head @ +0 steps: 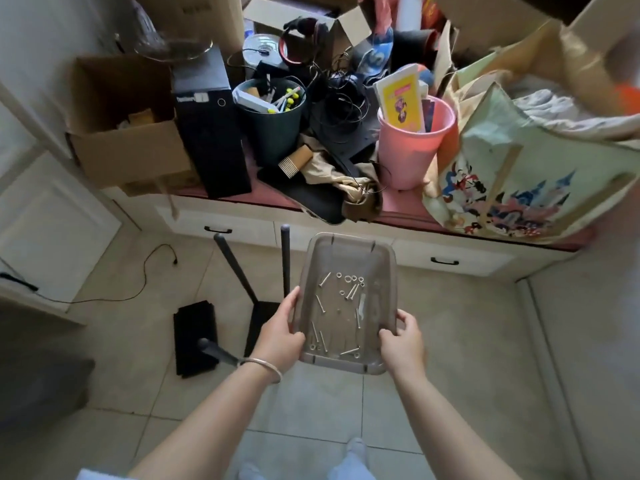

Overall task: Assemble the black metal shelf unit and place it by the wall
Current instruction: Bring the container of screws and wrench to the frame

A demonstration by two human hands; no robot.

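Centre frame: both hands hold a clear tray [346, 258] above the tiled floor [450, 341]. Left hand [277, 336] grips the tray's near-left rim, fingers curled over the edge into the tray, thumb along the outer wall. Right hand [403, 342] grips the near-right corner, fingers hooked over the rim. A bangle [263, 367] sits on the left wrist.

Inside the tray: loose screws [320, 303], washers [353, 278] toward the far end, and a small flat wrench [361, 306] near the right wall. All lie scattered on the tray bottom.

Left of the tray, on the floor: a black shelf frame [259, 320] lying with its tube legs pointing up. One leg [285, 258] stands upright just left of the tray; another leg [233, 268] leans toward upper left; a third [216, 351] shows lower left, near the left wrist. A stack of black panels [195, 337] lies flat beside the frame, further left.

Upper half of frame: a bench with a red top [408, 216], crowded. Cardboard box [121, 133] at upper left, green bin [270, 116] at centre, pink bin [414, 143] to its right, printed tote bag [519, 185] at far right. White drawers [450, 254] under the bench.

A black cable [145, 271] trails across the floor at left.
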